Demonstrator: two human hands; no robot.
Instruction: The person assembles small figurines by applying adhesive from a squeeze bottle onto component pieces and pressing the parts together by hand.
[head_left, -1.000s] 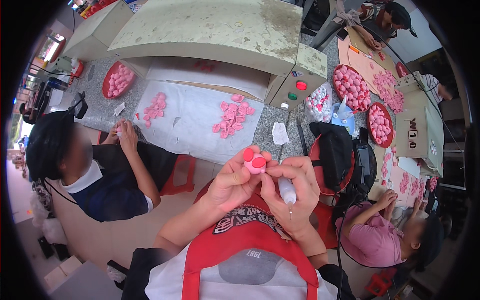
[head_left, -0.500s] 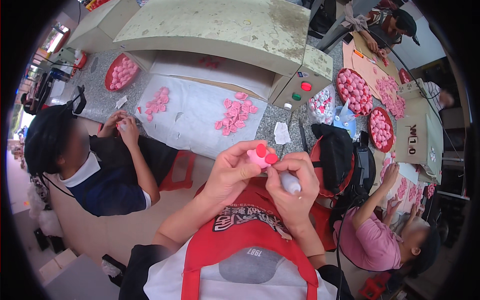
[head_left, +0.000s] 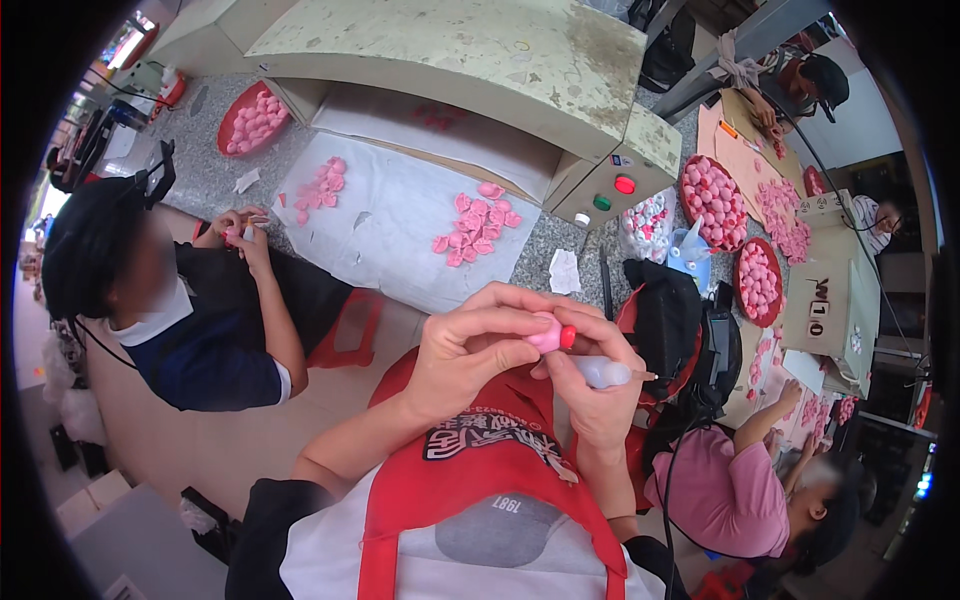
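Observation:
In front of my red apron, my left hand (head_left: 462, 352) pinches a small rounded pink piece (head_left: 543, 336) with red parts on its right side. My right hand (head_left: 592, 395) has its fingertips against the same piece. Tucked in that right hand is a small whitish squeeze bottle (head_left: 603, 373), lying sideways with a thin tip toward the right. Fingers partly cover both things. Ahead on the white sheet (head_left: 385, 240) lie loose pink pieces (head_left: 476, 228) in two groups.
A pale machine with an open tunnel (head_left: 590, 170) stands over the sheet. Red baskets of pink pieces (head_left: 713, 205), a bag of small pieces (head_left: 648, 226) and a black backpack (head_left: 672, 315) are at right. Co-workers sit on the left (head_left: 210, 340) and right (head_left: 735, 490).
The pink piece has been turned, so its red parts now point right. The bottle has swung to point rightward, and my right fingers have come over the piece. The view has shifted slightly.

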